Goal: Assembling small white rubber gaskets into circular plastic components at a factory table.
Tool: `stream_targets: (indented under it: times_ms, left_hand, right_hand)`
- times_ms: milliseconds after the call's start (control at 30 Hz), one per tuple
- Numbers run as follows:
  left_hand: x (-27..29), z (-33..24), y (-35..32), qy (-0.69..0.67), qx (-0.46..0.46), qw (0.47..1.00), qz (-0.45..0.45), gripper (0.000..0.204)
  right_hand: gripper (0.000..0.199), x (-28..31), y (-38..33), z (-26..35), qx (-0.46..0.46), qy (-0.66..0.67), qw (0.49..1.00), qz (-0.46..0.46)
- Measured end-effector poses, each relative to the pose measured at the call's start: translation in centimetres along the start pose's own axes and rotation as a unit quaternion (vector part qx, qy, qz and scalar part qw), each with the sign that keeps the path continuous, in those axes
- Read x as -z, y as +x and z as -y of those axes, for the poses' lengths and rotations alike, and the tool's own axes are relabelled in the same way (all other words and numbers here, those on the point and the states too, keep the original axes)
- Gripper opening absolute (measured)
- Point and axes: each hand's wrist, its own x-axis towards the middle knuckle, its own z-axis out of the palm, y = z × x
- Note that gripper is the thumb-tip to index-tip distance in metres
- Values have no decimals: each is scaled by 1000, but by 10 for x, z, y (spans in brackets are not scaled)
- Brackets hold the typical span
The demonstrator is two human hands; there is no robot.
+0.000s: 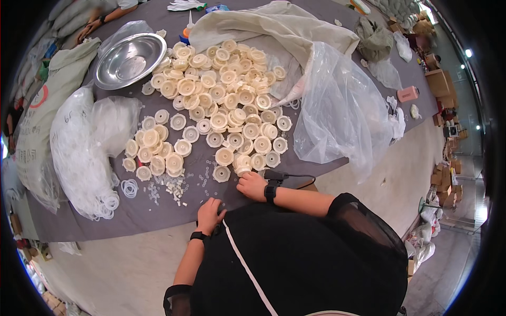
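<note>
A big heap of round cream plastic caps [217,94] with ribbed rims and a small centre hole covers the middle of the table. At its near edge, my right hand [253,186] has its fingers closed on a cream plastic cap [242,165]. My left hand [208,215] rests at the table's front edge, left of the right one, with fingers curled; whatever lies in them is hidden. Beyond the left hand are tiny clear rings [203,176] and a small pile of little white plastic pieces [175,185].
A metal basin [130,60] stands back left. Bags of clear rings [79,152] lie at the left beside a large woven sack [45,121]. Clear plastic sheeting [340,105] and cream cloth [274,23] spread at the right and back. Another person's hand [90,29] is far left.
</note>
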Motion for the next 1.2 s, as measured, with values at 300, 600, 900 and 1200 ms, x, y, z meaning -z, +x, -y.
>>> stream_targets:
  times_ms: [300,600,900,1200]
  left_hand:
    - [-19,1,7,6,-31,997,-66,14]
    - [10,18,52,75,-17,985,-155,9]
    - [35,26,96,171,233,947,-140,26]
    - [37,-16,62,-391,171,893,-141,13]
  right_hand:
    - [9,-15,7,7,-30,-56,998,7]
    - [17,14,10,36,-261,443,856,-44]
    - [15,25,0,26,-307,670,676,-14]
    - [20,34,19,14,-277,821,496,-51]
